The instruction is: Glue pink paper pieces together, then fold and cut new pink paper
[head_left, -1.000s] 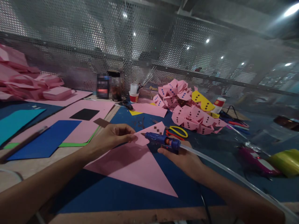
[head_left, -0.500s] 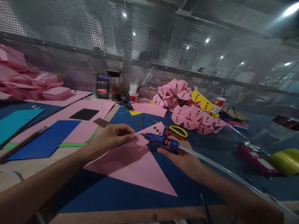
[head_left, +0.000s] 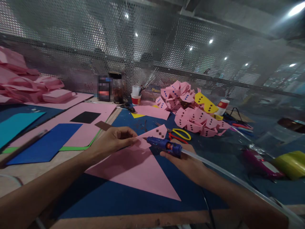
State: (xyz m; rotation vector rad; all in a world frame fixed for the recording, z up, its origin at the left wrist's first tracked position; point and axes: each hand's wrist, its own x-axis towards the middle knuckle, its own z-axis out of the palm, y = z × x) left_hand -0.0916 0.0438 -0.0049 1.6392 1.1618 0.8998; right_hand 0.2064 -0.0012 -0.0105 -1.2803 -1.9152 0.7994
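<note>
The left hand (head_left: 122,137) pinched dark-diamonded pink paper (head_left: 154,131), probably flimsy, best held by its edge; beside it, the right hand (head_left: 187,157) gripped a blue plastic glue gun (head_left: 162,143).

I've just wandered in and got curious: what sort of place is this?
Probably a craft workshop: the right hand holds a blue glue gun, dotted pink pieces lie heaped beyond it, and a bright blue sheet lies to the left.
</note>
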